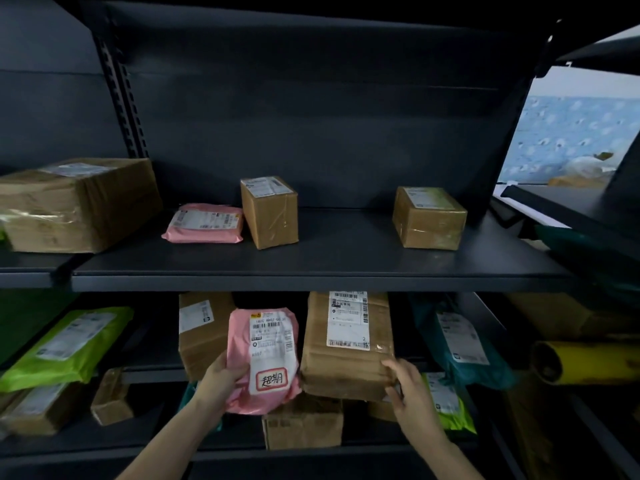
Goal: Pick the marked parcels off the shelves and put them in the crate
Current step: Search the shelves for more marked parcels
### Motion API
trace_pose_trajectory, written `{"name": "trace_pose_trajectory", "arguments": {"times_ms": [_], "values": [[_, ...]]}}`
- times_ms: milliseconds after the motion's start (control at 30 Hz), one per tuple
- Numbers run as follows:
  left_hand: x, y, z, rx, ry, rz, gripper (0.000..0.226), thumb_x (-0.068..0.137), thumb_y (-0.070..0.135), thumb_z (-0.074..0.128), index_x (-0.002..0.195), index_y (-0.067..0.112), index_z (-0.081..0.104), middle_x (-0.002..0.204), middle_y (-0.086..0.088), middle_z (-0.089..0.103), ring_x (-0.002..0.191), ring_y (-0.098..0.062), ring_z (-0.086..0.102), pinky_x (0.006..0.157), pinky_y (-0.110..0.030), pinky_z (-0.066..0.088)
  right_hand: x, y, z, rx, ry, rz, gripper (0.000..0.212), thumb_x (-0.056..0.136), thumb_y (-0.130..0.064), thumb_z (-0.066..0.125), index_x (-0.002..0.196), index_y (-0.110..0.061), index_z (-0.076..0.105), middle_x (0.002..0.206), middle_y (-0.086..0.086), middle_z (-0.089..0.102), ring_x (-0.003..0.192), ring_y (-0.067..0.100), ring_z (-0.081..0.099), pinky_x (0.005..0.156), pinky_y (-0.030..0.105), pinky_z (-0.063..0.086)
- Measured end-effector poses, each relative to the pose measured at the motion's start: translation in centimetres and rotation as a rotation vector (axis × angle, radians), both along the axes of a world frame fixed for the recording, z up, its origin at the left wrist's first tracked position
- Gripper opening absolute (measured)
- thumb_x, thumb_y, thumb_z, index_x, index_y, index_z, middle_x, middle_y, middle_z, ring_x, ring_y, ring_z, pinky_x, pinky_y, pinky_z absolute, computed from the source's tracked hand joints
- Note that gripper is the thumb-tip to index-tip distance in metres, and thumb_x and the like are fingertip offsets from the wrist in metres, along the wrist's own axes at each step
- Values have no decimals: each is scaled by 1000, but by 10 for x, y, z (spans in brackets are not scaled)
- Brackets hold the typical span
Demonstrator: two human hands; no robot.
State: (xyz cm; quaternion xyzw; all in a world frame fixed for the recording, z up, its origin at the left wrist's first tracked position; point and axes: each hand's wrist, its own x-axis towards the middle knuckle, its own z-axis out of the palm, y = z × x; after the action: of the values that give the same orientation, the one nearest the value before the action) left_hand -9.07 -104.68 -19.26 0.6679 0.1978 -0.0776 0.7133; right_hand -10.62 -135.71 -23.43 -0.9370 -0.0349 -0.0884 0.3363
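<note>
My left hand (pixel 218 382) grips a pink mailer bag (pixel 263 362) by its left edge, held upright in front of the middle shelf. Its white label carries a red-outlined handwritten mark near the bottom. My right hand (pixel 405 386) holds the lower right corner of a large brown carton (pixel 346 348) with a white shipping label, which stands tilted at the middle shelf's front. No crate is in view.
The upper shelf (pixel 311 278) carries a second pink mailer (pixel 204 223), two small cartons (pixel 270 211) (pixel 429 218) and a big carton (pixel 76 204) at left. Green mailers (pixel 65 344), a teal mailer (pixel 460 344), a yellow roll (pixel 585 362) and more cartons crowd the lower shelves.
</note>
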Motion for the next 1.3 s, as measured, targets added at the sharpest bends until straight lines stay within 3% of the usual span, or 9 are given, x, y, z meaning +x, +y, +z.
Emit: {"name": "trace_pose_trajectory", "arguments": {"times_ms": [167,367,500,667,900,1100,1300], "values": [[-3,4,-1,-31,-29,6,44,86,16,63,128,10,51,112,-16,68,105,-39,62,100,-58,43,5,9,2,-1,25,-14,47,93,-12,52,135,-30,41,143,-1,36,121,9,44,97,15,34],[-6,19,3,-65,-36,41,35,88,10,59,122,9,54,110,-17,68,104,-40,63,100,-60,42,39,32,20,-6,16,-60,48,94,-21,51,140,-29,37,144,5,39,126,18,46,102,29,42],[-18,27,1,-43,-52,29,26,87,13,60,113,15,60,105,-14,72,102,-38,65,100,-60,42,67,54,27,-28,6,-61,48,96,-20,47,142,-27,34,144,9,38,119,20,53,93,27,49],[-33,34,-6,-57,-62,46,30,86,10,61,115,17,60,104,-12,74,99,-36,68,96,-58,46,91,69,25,-46,13,-46,48,98,-19,42,143,-28,30,139,10,40,112,22,56,89,30,51],[-48,20,-11,-79,-71,46,38,82,9,65,119,13,57,105,-14,73,98,-36,69,95,-57,48,80,54,16,-51,7,-2,59,97,-22,45,148,-30,16,148,8,33,120,21,52,87,25,48],[-50,0,-7,-58,-63,-42,27,87,8,59,115,10,59,103,-17,73,98,-39,68,97,-58,46,46,24,10,-48,28,-98,57,94,-27,50,146,-24,25,142,7,41,121,21,51,91,29,46],[-50,-25,-18,-87,-52,-147,33,84,8,61,117,4,57,104,-21,72,97,-41,68,94,-57,48,0,-12,9,-72,60,-204,49,96,-28,48,141,-17,33,140,4,43,124,19,46,96,26,41]]}}
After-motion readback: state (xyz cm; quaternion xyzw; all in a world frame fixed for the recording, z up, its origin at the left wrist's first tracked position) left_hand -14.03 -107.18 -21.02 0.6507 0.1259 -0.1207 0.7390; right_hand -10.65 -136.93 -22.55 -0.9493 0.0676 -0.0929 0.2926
